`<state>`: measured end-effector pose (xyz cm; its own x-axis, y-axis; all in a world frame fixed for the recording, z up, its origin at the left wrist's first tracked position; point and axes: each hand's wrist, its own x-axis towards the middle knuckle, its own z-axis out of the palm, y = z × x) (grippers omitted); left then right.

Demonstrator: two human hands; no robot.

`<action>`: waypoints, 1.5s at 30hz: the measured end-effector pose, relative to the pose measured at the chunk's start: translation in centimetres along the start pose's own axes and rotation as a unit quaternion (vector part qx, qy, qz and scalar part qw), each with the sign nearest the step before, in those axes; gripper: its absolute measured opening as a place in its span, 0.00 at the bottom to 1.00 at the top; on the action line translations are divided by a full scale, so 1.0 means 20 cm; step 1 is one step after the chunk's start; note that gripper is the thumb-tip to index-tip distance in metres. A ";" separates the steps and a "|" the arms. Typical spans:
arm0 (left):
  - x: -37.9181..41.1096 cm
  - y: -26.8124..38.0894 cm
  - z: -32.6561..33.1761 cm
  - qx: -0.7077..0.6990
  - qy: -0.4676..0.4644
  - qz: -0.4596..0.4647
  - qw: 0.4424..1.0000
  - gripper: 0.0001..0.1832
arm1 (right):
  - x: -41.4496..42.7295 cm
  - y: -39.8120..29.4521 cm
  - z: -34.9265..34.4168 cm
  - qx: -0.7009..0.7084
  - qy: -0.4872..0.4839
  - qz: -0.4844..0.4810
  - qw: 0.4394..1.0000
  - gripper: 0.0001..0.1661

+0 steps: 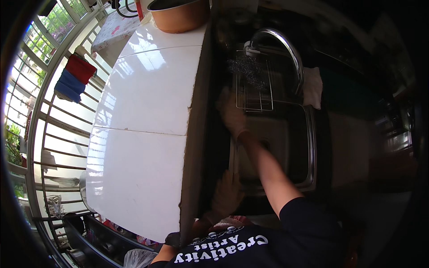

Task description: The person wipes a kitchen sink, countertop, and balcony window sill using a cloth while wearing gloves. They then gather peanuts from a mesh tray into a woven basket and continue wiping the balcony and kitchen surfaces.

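Observation:
My right hand (231, 112), blurred and apparently in a pale glove, reaches across the sink (311, 144) to its left rim, beside a wire rack (271, 85). Whether it grips anything is too dim to see. My left hand (229, 194), also pale and seemingly gloved, is near the sink's near left corner. Its fingers stretch away from me, with nothing visible in them. Over the far part of the sink arches a chrome faucet (288, 40). Below its spout, spray-like water (249, 72) shows above the rack.
A raised white tiled ledge (140, 160) with a rough edge runs along the left. At its far end stands a copper-coloured pot (179, 18). A pale cloth (313, 87) lies right of the faucet. Red and blue cloths (75, 77) hang on the railing by the window.

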<state>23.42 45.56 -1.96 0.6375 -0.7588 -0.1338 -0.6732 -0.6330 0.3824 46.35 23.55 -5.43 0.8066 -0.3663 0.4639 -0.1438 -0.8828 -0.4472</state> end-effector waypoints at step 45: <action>-0.06 -0.05 0.05 -0.140 0.139 0.100 0.975 0.24 | -1.83 -0.33 -1.15 -0.235 0.101 0.144 0.956 0.25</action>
<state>22.98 46.90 -3.19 0.6070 -0.7673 0.2069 -0.6902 -0.3800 0.6158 4.64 35.95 -1.93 0.5739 -0.6216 0.5332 -0.6230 -0.7539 -0.2085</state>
